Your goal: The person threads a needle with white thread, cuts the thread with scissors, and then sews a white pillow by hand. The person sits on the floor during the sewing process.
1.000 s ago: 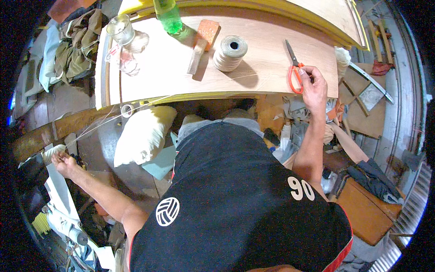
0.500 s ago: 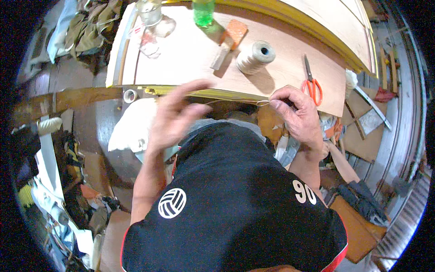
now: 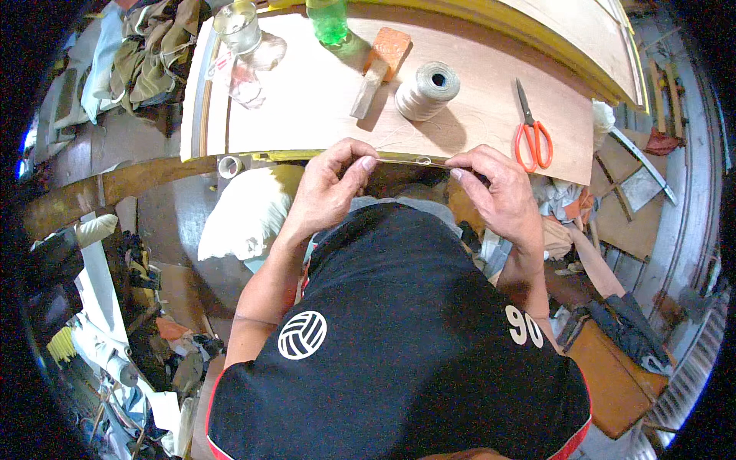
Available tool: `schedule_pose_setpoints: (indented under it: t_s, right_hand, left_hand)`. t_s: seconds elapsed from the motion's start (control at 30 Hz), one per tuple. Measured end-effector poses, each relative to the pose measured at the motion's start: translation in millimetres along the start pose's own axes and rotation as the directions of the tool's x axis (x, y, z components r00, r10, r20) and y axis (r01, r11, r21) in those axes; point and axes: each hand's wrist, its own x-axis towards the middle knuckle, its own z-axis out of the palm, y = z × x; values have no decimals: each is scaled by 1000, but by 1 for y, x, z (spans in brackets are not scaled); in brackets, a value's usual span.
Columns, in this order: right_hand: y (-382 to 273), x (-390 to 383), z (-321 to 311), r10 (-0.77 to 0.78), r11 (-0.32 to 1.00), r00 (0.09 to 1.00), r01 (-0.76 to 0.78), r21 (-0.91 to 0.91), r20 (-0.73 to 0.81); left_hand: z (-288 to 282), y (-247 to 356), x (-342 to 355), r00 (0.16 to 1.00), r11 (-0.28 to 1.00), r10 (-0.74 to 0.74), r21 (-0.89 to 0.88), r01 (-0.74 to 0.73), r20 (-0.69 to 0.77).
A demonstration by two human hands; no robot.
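Observation:
My left hand (image 3: 335,184) pinches a thin pale thread between thumb and forefinger at the table's front edge. The same thread is in the fingertips of my right hand (image 3: 496,192), to the right. Stretched between them, the thread (image 3: 423,161) has a small loop near its middle. Beyond my hands, a large cone of off-white thread (image 3: 418,101) stands on the wooden table (image 3: 307,115), with a loose strand on the wood. Orange-handled scissors (image 3: 534,146) lie right of the cone, blades pointing away from me.
Left of the cone lie a grey block (image 3: 368,90) and an orange block (image 3: 390,50). Farther back stand a green bottle (image 3: 328,24) and a clear glass (image 3: 239,34). A stuffed white bag (image 3: 244,215) rests below the table's left side. Cloth scraps (image 3: 115,345) clutter the lower left.
My left hand has moved right and up, from blurred with fingers apart to pinching the thread. The loop has become smaller and shifted left. The right hand keeps its pinch.

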Motion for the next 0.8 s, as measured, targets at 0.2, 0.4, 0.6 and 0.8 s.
schedule_pose_setpoints:
  t_s: [0.2,0.4,0.6,0.8]
  right_hand:
    - [9,1,-1,-56,994,998,54,-91,-23]
    - [0,3,-10,-79,995,996,80,-64,29]
    - [2,8,-4,-126,986,991,121,-114,-35]
    - [-10,-2,-13,-85,987,996,89,-132,34]
  left_hand:
    - [-13,5,0,952,871,304,418,-258,-44]
    - [-17,11,0,933,789,357,549,-276,-43]
    - [2,15,-17,902,794,424,513,-326,-83]
    - [-16,4,-9,907,695,422,640,-329,8]
